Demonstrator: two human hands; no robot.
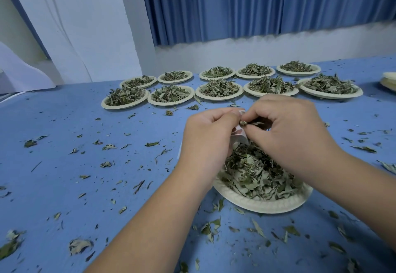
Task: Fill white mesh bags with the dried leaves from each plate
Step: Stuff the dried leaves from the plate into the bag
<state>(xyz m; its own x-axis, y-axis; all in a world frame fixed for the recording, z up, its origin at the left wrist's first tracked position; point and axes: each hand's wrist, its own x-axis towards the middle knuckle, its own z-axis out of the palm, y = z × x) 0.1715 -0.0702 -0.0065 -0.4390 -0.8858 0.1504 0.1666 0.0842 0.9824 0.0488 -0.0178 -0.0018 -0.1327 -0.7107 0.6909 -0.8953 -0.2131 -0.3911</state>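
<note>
Head view: pinched between curled fingers of left hand [211,135] and right hand [293,135], thin, crumpled white mesh bag [241,137]. Below, heaped on round, ridged paper plate [263,205]: crisp grey-green dried leaves [257,172]; flakes across blue table [85,161].

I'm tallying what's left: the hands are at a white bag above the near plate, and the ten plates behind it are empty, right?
No. The head view shows the ten plates behind heaped with dried leaves, not empty. The left hand and right hand are at the white bag above the near plate.
</note>
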